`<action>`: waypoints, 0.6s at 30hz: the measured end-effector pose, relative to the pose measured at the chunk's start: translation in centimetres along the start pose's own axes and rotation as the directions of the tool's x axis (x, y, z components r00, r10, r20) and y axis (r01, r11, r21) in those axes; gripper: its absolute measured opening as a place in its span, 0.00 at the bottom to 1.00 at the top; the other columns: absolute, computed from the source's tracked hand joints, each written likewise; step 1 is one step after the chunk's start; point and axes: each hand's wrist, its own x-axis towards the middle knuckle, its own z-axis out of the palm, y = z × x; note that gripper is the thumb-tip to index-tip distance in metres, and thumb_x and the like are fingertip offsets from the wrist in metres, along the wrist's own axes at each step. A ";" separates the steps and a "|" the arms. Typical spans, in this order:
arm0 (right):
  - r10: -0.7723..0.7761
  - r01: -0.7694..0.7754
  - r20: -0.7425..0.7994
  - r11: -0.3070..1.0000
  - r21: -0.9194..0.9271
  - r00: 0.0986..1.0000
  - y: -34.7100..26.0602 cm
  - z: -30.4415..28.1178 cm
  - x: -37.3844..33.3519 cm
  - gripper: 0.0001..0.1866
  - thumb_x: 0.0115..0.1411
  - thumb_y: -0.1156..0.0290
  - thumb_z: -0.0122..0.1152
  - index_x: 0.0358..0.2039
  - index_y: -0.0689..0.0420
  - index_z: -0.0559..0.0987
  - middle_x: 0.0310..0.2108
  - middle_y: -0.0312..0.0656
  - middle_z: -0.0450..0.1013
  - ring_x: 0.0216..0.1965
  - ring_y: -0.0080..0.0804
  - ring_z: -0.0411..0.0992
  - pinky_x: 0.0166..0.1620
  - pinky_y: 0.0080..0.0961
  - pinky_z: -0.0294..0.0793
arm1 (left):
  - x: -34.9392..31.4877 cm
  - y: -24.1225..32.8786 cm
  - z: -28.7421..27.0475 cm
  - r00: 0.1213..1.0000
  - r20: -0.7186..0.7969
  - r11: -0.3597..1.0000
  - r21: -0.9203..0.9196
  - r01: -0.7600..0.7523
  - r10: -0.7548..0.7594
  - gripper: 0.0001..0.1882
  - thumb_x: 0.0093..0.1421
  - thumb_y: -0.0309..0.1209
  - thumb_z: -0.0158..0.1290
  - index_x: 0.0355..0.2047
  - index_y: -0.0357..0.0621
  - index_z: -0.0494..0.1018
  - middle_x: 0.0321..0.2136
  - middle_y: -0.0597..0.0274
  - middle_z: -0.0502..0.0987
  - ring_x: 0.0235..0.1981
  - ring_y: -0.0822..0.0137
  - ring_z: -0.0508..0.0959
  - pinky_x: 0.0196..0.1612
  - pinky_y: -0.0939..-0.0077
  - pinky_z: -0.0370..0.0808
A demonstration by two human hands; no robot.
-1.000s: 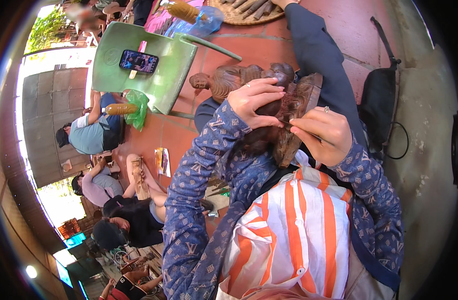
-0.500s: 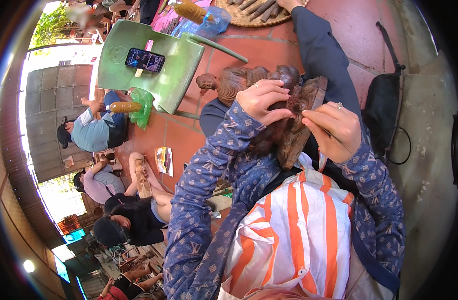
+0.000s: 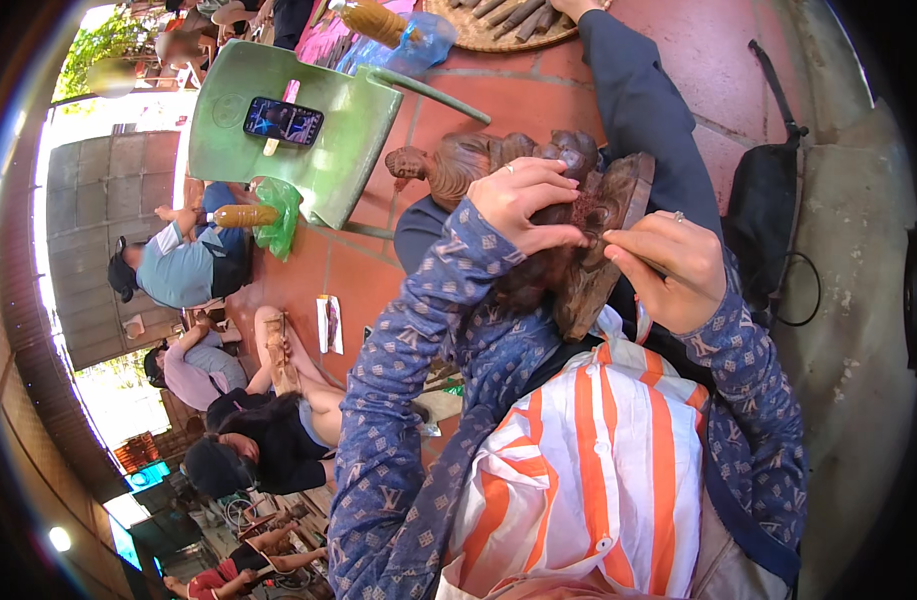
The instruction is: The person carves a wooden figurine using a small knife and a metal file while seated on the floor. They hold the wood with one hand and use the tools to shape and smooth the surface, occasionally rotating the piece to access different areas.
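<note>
A dark brown carved wooden figure (image 3: 463, 165) lies on its side across my lap, head to the left and its thick base (image 3: 626, 195) to the right. My left hand (image 3: 528, 208) is wrapped over the figure's lower part, thumb against the carving near the base. Beside that thumb, the fingers of my right hand (image 3: 673, 265) are pinched together at the base. Whatever sits in that pinch is hidden or too small to name. Reddish-brown dust lies in the hollows between the hands.
A green plastic chair (image 3: 348, 110) at upper left bears a phone (image 3: 283, 121). Beyond it are a woven tray (image 3: 468, 30) of tools and a bottle (image 3: 378, 20) of brown liquid. A black bag (image 3: 763, 210) lies at right. Several people sit at left, one (image 3: 268, 440) with a pale carving.
The view has shifted slightly, so the chair and phone appear further left. The paper on the floor looks narrower. Both hands stay at the figure, with the right fingertips barely moved.
</note>
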 end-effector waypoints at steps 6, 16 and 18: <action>-0.008 0.007 -0.048 1.000 -0.021 0.999 0.9 0.3 0.5 0.06 0.49 0.79 0.64 0.29 0.63 0.79 0.21 0.45 0.71 0.22 0.40 0.71 0.26 0.28 0.68 | 0.1 0.3 0.2 0.997 -0.071 0.999 0.009 0.042 -0.041 0.15 0.41 0.29 0.67 0.31 0.39 0.79 0.33 0.58 0.80 0.43 0.59 0.79 0.46 0.68 0.74; 0.403 -0.401 -0.281 0.914 0.068 0.871 -0.1 -6.7 -0.8 0.05 0.54 0.80 0.59 0.31 0.67 0.80 0.22 0.41 0.74 0.23 0.22 0.71 0.27 0.18 0.68 | -2.2 -2.3 -2.6 0.714 -0.139 0.581 -0.696 0.422 -0.686 0.17 0.66 0.33 0.45 0.45 0.30 0.72 0.44 0.50 0.75 0.49 0.59 0.75 0.46 0.67 0.78; 0.444 -0.413 -0.294 0.896 0.166 0.846 0.1 -6.5 -1.5 0.05 0.55 0.79 0.59 0.31 0.67 0.80 0.22 0.40 0.74 0.23 0.21 0.70 0.27 0.17 0.67 | -3.3 -2.8 -3.4 0.682 -0.135 0.574 -0.669 0.473 -0.719 0.16 0.65 0.31 0.46 0.45 0.29 0.72 0.46 0.48 0.74 0.49 0.59 0.74 0.46 0.68 0.78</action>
